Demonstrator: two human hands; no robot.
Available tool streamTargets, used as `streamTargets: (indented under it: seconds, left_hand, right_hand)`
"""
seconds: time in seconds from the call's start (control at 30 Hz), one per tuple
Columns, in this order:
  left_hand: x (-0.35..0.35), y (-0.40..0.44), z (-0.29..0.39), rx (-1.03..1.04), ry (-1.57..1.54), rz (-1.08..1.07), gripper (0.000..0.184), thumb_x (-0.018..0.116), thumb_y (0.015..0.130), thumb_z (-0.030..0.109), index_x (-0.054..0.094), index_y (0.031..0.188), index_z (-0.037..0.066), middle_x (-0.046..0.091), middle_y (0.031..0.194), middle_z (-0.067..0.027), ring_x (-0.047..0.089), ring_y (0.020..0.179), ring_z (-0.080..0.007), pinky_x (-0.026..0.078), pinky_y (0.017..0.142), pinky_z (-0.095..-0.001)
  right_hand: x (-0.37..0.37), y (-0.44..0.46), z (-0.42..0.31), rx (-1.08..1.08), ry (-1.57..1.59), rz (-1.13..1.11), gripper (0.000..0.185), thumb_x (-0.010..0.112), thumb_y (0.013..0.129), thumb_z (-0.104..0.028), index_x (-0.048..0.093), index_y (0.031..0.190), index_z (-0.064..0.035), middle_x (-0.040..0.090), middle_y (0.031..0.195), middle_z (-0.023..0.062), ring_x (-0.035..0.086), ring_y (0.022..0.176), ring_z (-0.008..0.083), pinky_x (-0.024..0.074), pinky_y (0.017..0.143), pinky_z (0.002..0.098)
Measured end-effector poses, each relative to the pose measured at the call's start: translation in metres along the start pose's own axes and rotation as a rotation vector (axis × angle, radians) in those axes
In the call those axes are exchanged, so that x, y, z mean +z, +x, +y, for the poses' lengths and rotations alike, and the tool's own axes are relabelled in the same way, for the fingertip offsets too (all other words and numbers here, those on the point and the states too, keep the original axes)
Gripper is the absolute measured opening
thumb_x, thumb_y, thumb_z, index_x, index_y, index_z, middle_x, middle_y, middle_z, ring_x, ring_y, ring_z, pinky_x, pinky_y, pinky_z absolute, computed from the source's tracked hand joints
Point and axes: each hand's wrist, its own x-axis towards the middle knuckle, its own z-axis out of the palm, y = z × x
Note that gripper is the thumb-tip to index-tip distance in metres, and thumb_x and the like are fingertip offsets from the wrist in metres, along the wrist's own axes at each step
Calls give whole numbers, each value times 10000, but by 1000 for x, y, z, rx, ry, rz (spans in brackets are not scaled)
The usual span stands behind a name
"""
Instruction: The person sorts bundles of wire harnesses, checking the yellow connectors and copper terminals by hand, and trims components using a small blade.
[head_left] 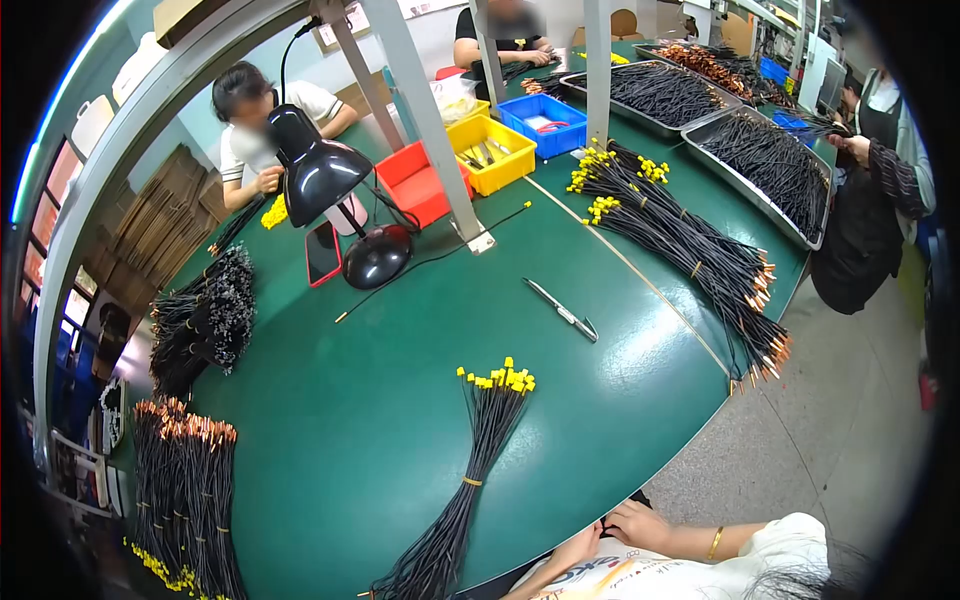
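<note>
My left hand [577, 546] and my right hand [640, 524] are close together at the table's near edge, in front of a white printed shirt. The fingers of both look curled. A small dark thing shows between them, too hidden to name. A gold bracelet [716, 543] circles my right wrist. Left of my hands, on the green table [330, 400], lies a bundle of black cables [478, 460] with yellow caps, tied by a tan band. Farther off lie a white pen [562, 310] and a single black cable [440, 258].
Capped cable bundles [690, 250] lie on the right, copper-ended bundles [185, 480] on the left. A black lamp [378, 256], a red bin [420, 185], a yellow bin [490, 155] and a blue bin [543, 125] stand near a metal post [435, 120]. Trays [765, 170] hold cables. Several people sit or stand around.
</note>
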Motion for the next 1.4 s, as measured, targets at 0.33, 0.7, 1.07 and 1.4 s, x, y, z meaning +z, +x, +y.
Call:
streamTargets:
  seconds: [0.33,0.7,1.07,1.4]
  left_hand:
    - [14,8,-9,-197,-169,-73,169,431,806,186,510,861,47,547,736,-131,541,665,-256,420,628,-342]
    - [-3,-17,17,-195,-107,-160,165,427,786,185,515,871,73,578,865,-148,562,810,-292,430,671,-363]
    - [-51,-61,8,-391,-93,96,251,509,752,205,537,919,19,573,854,-163,549,775,-311,426,689,-386]
    - [-29,-156,-45,-671,372,304,458,585,722,248,453,1104,31,520,1008,-201,483,957,-338,374,827,-409]
  right_hand:
    - [24,-8,0,201,18,-43,111,528,753,-163,553,755,-55,530,678,92,520,677,264,416,658,368]
    - [-5,-6,-36,406,138,-345,303,411,780,-294,592,701,-64,595,683,152,585,645,313,456,597,426]
    - [-18,51,-41,65,72,-598,267,446,784,-279,575,736,-50,578,643,149,575,619,306,457,595,400]
    - [51,108,-73,-265,422,-702,239,504,754,-196,542,868,11,558,742,192,547,668,298,438,609,392]
